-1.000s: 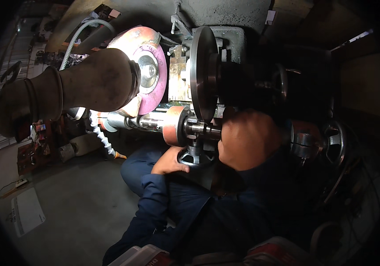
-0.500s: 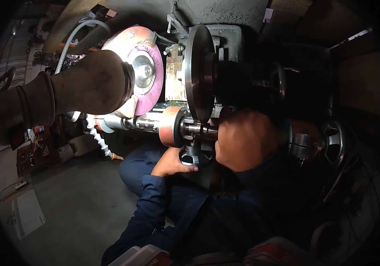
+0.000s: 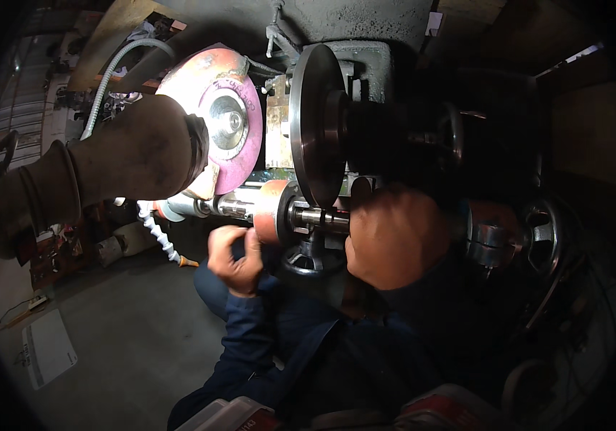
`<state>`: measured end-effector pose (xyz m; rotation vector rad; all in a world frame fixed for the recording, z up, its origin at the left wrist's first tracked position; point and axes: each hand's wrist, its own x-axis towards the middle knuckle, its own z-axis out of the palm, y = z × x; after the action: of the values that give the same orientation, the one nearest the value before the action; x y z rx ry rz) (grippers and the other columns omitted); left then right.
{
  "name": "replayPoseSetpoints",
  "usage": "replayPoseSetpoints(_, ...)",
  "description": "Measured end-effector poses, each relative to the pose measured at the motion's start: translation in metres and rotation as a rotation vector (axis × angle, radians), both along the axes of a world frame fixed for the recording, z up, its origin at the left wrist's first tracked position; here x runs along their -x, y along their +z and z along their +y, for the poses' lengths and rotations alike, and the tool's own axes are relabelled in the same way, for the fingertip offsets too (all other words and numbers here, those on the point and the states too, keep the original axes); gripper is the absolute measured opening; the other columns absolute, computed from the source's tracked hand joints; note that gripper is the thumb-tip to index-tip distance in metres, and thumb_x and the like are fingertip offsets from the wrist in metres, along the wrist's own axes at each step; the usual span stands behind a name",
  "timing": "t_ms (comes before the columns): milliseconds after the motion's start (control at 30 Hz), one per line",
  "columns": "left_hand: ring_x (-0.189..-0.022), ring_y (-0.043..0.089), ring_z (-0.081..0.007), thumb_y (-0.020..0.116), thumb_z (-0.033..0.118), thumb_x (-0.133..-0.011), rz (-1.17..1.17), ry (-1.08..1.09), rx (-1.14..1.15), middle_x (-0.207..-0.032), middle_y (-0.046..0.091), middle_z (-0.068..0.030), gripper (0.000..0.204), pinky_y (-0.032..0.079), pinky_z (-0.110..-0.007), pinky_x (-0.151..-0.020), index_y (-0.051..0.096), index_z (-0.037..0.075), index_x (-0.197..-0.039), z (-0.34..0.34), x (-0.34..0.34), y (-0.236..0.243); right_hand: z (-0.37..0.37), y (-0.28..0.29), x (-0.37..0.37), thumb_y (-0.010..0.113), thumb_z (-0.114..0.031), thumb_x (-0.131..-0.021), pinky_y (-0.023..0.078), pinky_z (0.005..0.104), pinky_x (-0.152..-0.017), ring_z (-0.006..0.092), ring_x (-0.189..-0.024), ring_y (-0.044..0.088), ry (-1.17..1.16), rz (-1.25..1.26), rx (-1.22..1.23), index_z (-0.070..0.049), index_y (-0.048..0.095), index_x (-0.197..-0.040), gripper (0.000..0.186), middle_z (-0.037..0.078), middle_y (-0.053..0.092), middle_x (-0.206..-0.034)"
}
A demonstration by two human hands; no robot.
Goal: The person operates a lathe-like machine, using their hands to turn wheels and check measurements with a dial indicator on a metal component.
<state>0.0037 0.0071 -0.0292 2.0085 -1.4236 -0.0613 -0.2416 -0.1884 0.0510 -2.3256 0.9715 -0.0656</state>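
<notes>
My left hand (image 3: pixel 236 262) is in the air beside the red cylindrical housing (image 3: pixel 273 212), fingers loosely curled, with a gap between them and the thumb and nothing visible inside. Just right of it, under the housing, sits a metal handwheel (image 3: pixel 312 260) that no hand touches. A bright stepped metal shaft (image 3: pixel 319 218) runs rightward out of the housing. Around its right end my right hand (image 3: pixel 398 237) is closed, back toward me; most of its fingers are hidden behind it. A large steel disc (image 3: pixel 315 126) stands upright directly above the shaft.
A lamp (image 3: pixel 132 147) lights the pink grinding wheel (image 3: pixel 240 154) under its guard. A white segmented coolant hose (image 3: pixel 157 233) with an orange nozzle hangs at left. Another red housing (image 3: pixel 493 233) and spoked handwheel (image 3: pixel 542 233) stand at right, in shadow.
My left hand has let go of the handwheel and risen leftward to beside the red housing. My right hand stays at the shaft. The view has shifted slightly.
</notes>
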Motion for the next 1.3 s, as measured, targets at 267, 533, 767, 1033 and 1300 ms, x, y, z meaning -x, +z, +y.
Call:
replayPoseSetpoints(267, -0.109, 0.063, -0.0352, 0.083, 0.004, -0.075, -0.607, -0.166, 0.319, -0.114, 0.065, -0.0164, 0.039, 0.050, -0.046, -0.097, 0.070, -0.001, -0.112, -0.041, -0.029, 0.011, 0.013, -0.006, -0.001, 0.072, -0.015, -0.065, 0.054, 0.0378, -0.070, 0.0250, -0.086, 0.065, -0.062, -0.025, 0.147, -0.009, 0.072, -0.094, 0.030, 0.010, 0.066, -0.090)
replayPoseSetpoints(533, -0.103, 0.065, -0.0351, 0.084, 0.010, -0.077, -0.697, -0.165, 0.356, -0.108, 0.065, -0.0156, 0.035, 0.052, -0.045, -0.095, 0.072, -0.001, -0.109, -0.037, -0.044, 0.002, 0.008, -0.012, 0.002, 0.070, -0.010, -0.066, 0.055, 0.0362, -0.071, 0.0238, -0.083, 0.066, -0.071, -0.163, 0.158, -0.011, 0.072, -0.097, 0.031, 0.007, 0.067, -0.088)
replayPoseSetpoints(767, -0.095, 0.064, -0.0324, 0.080, 0.009, -0.079, -0.776, -0.245, 0.459, -0.107, 0.063, -0.0141, 0.034, 0.053, -0.044, -0.085, 0.072, -0.002, -0.110, -0.045, -0.052, -0.002, 0.008, -0.008, 0.002, 0.070, -0.011, -0.067, 0.055, 0.0367, -0.070, 0.0239, -0.082, 0.066, -0.071, -0.141, 0.161, -0.012, 0.072, -0.096, 0.029, 0.007, 0.067, -0.087)
replayPoseSetpoints(1033, -0.092, 0.064, -0.0320, 0.080, 0.009, -0.078, -0.830, -0.310, 0.508, -0.104, 0.062, -0.0146, 0.034, 0.054, -0.044, -0.082, 0.071, -0.005, -0.108, -0.046, -0.062, -0.006, 0.008, -0.007, 0.002, 0.069, -0.012, -0.068, 0.054, 0.0373, -0.069, 0.0241, -0.081, 0.066, -0.075, -0.126, 0.162, -0.012, 0.072, -0.094, 0.026, 0.007, 0.067, -0.086)
replayPoseSetpoints(1300, -0.086, 0.065, -0.0299, 0.080, 0.010, -0.080, -0.804, -0.308, 0.593, -0.099, 0.064, -0.0144, 0.027, 0.055, -0.042, -0.077, 0.073, -0.004, -0.102, -0.052, -0.060, -0.006, 0.008, -0.004, 0.001, 0.069, -0.013, -0.069, 0.054, 0.0378, -0.067, 0.0242, -0.080, 0.066, -0.093, -0.125, 0.188, -0.012, 0.072, -0.092, 0.023, 0.008, 0.067, -0.085)
